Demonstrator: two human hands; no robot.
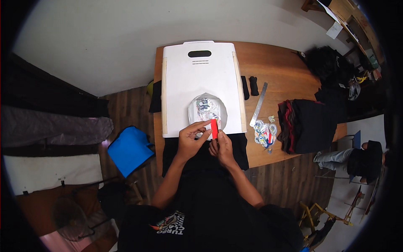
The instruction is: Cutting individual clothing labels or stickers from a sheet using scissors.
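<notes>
Your right hand (224,148) pinches the red strip (214,128), its grip clamped on the lower end; the strip's long axis runs 12-to-6 o'clock. Your left hand (191,138), fingers closed on the sheet's near edge, steadies the round printed sheet (206,110), which lies at 12 o'clock from both hands, on the white board (201,80) on the table (277,67).

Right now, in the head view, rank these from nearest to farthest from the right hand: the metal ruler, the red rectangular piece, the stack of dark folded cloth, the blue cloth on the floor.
From the right hand:
1. Red rectangular piece, at its fingertips, just above.
2. Metal ruler, up and to the right on the wooden table.
3. Stack of dark folded cloth, farther right.
4. Blue cloth, left, on the floor.
</notes>
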